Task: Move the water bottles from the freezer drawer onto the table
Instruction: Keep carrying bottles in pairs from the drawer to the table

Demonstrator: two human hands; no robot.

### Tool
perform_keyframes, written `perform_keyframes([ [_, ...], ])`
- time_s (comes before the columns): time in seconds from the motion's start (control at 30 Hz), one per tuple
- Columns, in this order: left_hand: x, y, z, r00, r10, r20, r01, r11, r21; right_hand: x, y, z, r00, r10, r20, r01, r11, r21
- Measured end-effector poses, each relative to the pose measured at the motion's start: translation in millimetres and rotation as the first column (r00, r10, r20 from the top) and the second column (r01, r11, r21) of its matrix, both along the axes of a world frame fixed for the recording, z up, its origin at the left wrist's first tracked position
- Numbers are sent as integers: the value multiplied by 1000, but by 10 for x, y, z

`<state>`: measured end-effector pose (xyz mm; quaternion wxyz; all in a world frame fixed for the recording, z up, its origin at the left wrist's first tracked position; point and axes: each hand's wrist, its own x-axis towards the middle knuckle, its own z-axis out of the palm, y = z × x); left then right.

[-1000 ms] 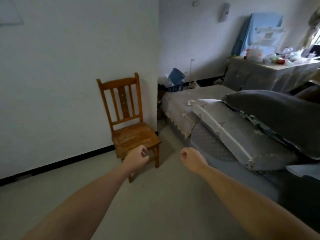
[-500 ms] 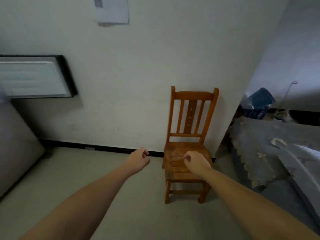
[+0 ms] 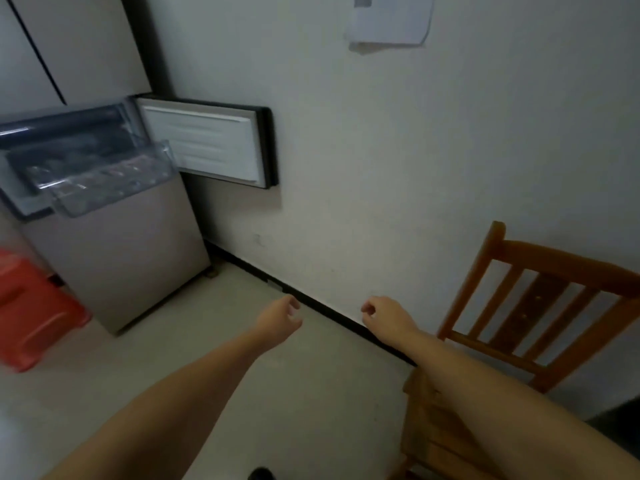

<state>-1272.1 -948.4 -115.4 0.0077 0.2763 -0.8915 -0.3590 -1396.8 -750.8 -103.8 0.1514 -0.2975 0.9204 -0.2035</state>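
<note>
A beige fridge (image 3: pixel 117 258) stands at the left against the wall. Its freezer door (image 3: pixel 207 147) is swung open to the right, and a clear plastic freezer drawer (image 3: pixel 110 185) is pulled out from the dark compartment. Blurred shapes lie inside the drawer; I cannot tell whether they are bottles. My left hand (image 3: pixel 280 318) and my right hand (image 3: pixel 384 315) are stretched out over the floor, well to the right of the fridge. Both have loosely curled fingers and hold nothing. No table is in view.
A wooden chair (image 3: pixel 540 306) stands at the right against the white wall, under my right forearm. A red plastic object (image 3: pixel 31 317) sits on the floor left of the fridge. A paper sheet (image 3: pixel 391 19) hangs on the wall above.
The view has swung left: the bed and far table left the frame, the chair slid to the right edge, and the fridge with its open drawer came into view. Both hands stay empty.
</note>
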Motion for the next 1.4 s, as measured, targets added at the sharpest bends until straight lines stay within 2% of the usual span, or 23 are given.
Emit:
perform_keyframes([
  [0.17, -238, -984, -92, 988, 151, -25, -151, 988, -22, -362, -1120, -22, 993, 118, -6, -118, 992, -34],
  [0.3, -473, -1748, -40, 985, 173, -17, -173, 985, -5, -705, -2037, 8, 984, 179, -8, -179, 983, -44],
  [0.5, -806, -3131, 314, 972, 220, -80, -227, 969, -100, -1204, -3562, 235, 974, 225, -12, -225, 966, -127],
  [0.77, -904, -4216, 159, 944, 330, -27, -331, 941, -71, -1495, -4996, 102, 929, 367, 47, -361, 927, -106],
  [1.03, -1414, -5587, 280, 858, 511, -58, -514, 850, -115, -2239, -6766, 234, 834, 552, 3, -546, 825, -145],
  [1.17, -1711, -6165, 488, 813, 565, -137, -579, 809, -102, -2562, -7555, 417, 773, 632, -43, -628, 755, -187],
  [1.3, -1803, -6556, 548, 786, 601, -144, -615, 783, -91, -2566, -8189, 453, 728, 684, -53, -674, 700, -234],
  [1.4, -1738, -6970, 607, 741, 651, -168, -668, 740, -80, -2380, -8720, 470, 658, 749, -74, -732, 614, -295],
])
